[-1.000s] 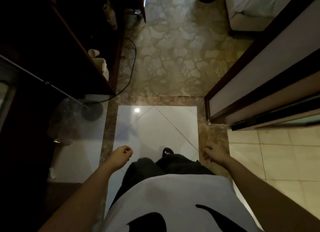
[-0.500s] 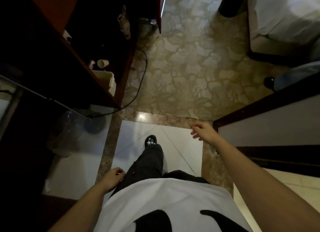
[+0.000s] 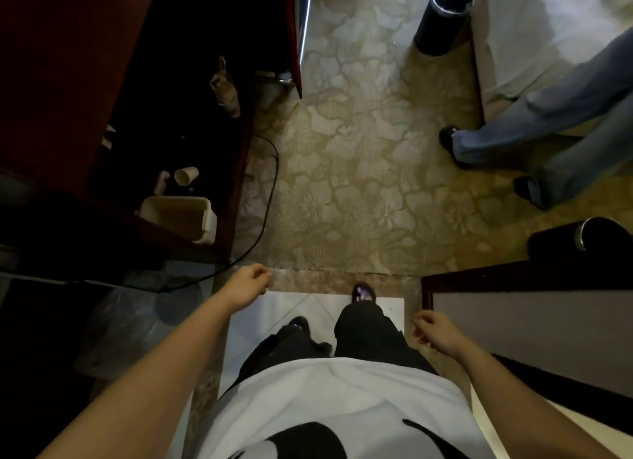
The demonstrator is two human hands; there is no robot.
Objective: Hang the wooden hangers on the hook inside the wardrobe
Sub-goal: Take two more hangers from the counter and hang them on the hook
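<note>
Left hand [image 3: 248, 285] and right hand [image 3: 435, 332] were loosely curled, empty. No hanger showed; the cabinet [image 3: 68, 81] lay left.

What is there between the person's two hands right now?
In the head view, between the left hand and the right hand are only the person's own dark-trousered legs, dark shoes and a white floor tile.

floral carpet [image 3: 359, 170], white tile [image 3: 270, 308], dark cabinet [image 3: 113, 92]
</note>
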